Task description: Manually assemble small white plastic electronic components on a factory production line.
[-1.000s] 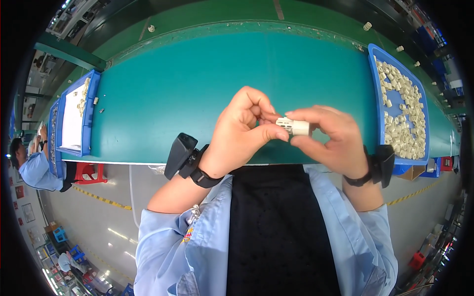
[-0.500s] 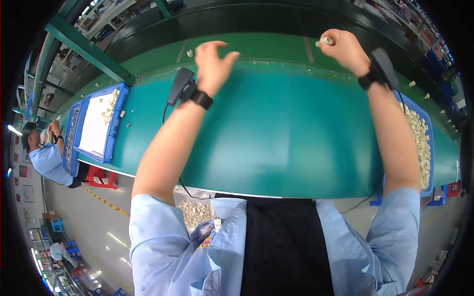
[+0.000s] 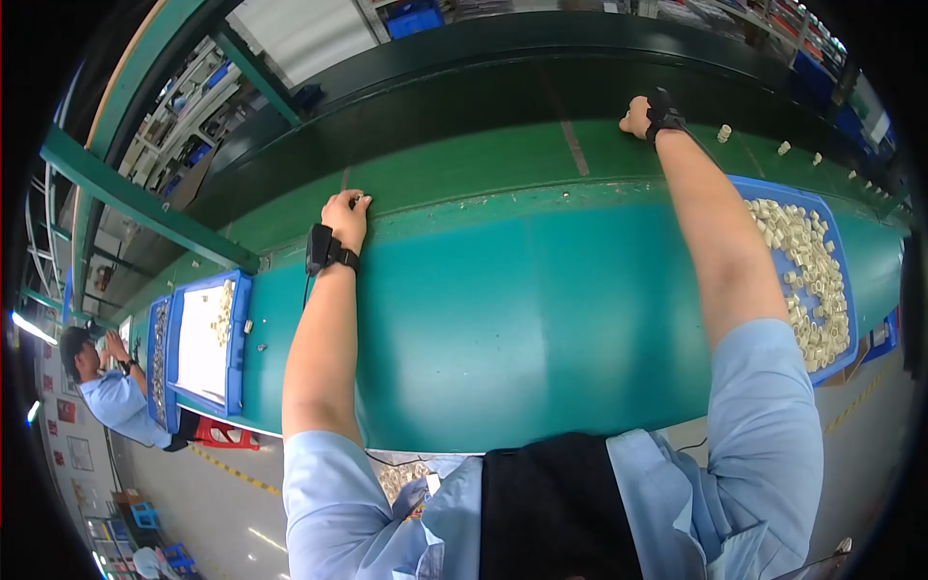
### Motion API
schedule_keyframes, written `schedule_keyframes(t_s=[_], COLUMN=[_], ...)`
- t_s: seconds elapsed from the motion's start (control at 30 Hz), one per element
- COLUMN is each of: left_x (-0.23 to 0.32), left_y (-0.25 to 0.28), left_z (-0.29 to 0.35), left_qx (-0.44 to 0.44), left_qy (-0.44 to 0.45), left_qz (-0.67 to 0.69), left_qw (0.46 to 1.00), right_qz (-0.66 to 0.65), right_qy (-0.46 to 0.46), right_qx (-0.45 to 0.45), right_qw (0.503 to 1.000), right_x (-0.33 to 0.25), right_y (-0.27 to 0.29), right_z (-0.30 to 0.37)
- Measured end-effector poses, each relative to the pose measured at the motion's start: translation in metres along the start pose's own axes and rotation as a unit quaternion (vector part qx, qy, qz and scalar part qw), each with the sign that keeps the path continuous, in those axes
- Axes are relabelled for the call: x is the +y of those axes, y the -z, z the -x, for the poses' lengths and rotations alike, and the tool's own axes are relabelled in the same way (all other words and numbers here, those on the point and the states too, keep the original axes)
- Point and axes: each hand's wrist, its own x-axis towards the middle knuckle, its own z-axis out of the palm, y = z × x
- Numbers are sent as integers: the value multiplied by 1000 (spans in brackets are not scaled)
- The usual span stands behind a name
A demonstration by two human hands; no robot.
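Note:
My left hand (image 3: 346, 217) reaches over the dark green belt at the far side of the table, fingers pinched together. A small bit shows at its fingertips, too covered to name. My right hand (image 3: 636, 118) is farther out on the belt, fingers curled round a small cream plastic fitting, mostly hidden by them. Along the belt to the right of that hand stands a spaced row of similar fittings, the nearest a cream fitting (image 3: 725, 133). Each wrist wears a black strap with a black device.
A blue tray (image 3: 847, 280) heaped with cream fittings lies at the right. Another blue tray (image 3: 235, 358) at the left holds white sheet and more fittings; a narrow blue bin (image 3: 159, 387) adjoins it. Green frame posts (image 3: 155, 203) rise at the left, where another person (image 3: 116, 396) works.
My left hand has moved onto the belt, and its spread fingers have closed. My right hand, which showed a cream fitting, has reached farther out over the belt. The view has shifted.

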Motion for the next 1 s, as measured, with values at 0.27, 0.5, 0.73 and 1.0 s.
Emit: schedule_keyframes(t_s=[0.27, 0.5, 0.73, 1.0], left_x=[97, 181, 217, 236], left_y=[22, 75, 90, 105], left_z=[50, 135, 182, 213], left_qx=[-41, -264, -331, -318], left_qy=[58, 9, -37, -70], left_qz=[384, 448, 466, 451], left_qw=[921, 854, 820, 831], right_qz=[-45, -245, -69, -243], right_qy=[-59, 37, -83, -82], right_qx=[51, -6, -41, 44], right_qw=[996, 969, 993, 965], right_x=[35, 69, 117, 110], right_y=[49, 125, 66, 67], right_z=[22, 163, 300, 316])
